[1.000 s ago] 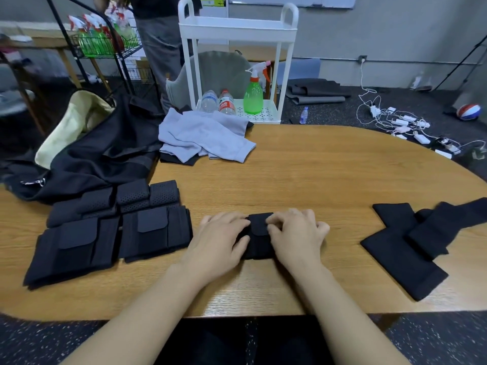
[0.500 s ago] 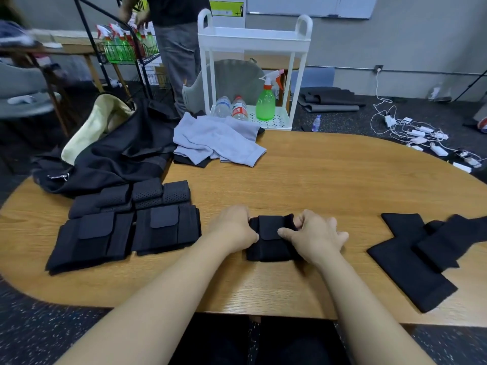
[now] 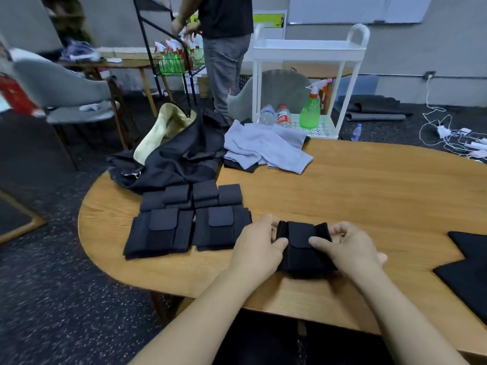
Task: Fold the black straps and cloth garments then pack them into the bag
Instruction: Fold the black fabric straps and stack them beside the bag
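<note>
Black folded strap [image 3: 303,246] sits at the near edge of the table [image 3: 369,196], pinched from both sides: the left hand [image 3: 259,245] grips its left end with thumb on top and fingers curled round the edge, the right hand [image 3: 347,247] grips the right end the same way, thumb over the flap. Its long axis runs near to far, between the two palms, so both hands are equally close. Whether it is lifted or resting on the wood I cannot tell

Just left of it lie the folded straps [image 3: 189,219], two large ones near, smaller ones behind, touching in a neat block. The likely next move is sideways to the left, setting this one beside that block, which makes the left hand the leading one. Farther left and back, the black bag [image 3: 181,159] slumps over the table's far-left edge. Grey cloth [image 3: 266,148] lies unfolded at the far side, and more unfolded black straps [image 3: 466,264] lie at the right edge
</note>
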Action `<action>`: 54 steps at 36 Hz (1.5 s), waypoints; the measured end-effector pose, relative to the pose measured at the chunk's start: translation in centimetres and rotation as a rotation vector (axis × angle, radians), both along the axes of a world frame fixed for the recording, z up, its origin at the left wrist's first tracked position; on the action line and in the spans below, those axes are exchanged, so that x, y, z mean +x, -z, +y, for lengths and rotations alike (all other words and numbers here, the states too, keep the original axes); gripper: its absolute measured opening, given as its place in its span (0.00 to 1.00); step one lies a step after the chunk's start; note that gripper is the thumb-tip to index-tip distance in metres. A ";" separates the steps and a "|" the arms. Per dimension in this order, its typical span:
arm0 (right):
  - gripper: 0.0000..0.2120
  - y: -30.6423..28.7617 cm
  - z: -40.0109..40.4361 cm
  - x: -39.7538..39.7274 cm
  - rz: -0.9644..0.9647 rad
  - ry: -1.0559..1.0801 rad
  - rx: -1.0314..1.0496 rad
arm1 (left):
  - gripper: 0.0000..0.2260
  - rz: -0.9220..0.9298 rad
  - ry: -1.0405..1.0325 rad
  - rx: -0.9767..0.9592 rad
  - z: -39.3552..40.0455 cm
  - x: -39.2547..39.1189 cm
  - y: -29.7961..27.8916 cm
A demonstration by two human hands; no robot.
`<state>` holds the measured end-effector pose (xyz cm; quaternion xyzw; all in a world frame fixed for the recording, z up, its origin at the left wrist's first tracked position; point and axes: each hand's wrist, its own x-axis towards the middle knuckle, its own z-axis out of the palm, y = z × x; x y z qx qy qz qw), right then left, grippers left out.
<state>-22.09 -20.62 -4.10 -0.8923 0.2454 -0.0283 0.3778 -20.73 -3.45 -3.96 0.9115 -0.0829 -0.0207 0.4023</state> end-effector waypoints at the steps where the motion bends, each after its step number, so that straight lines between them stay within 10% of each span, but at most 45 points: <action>1: 0.14 -0.1 0.6 0.0 -0.004 -0.020 0.009 | 0.07 -0.002 -0.005 -0.019 0.8 -0.2 -0.1; 32: 0.14 -0.8 22.4 6.7 -0.151 -0.373 0.014 | 0.09 -0.118 -0.384 -0.061 22.3 3.0 -1.5; 54: 0.16 0.7 22.0 6.2 -0.318 -0.385 -0.183 | 0.02 -0.114 -0.452 -0.126 22.4 2.9 1.0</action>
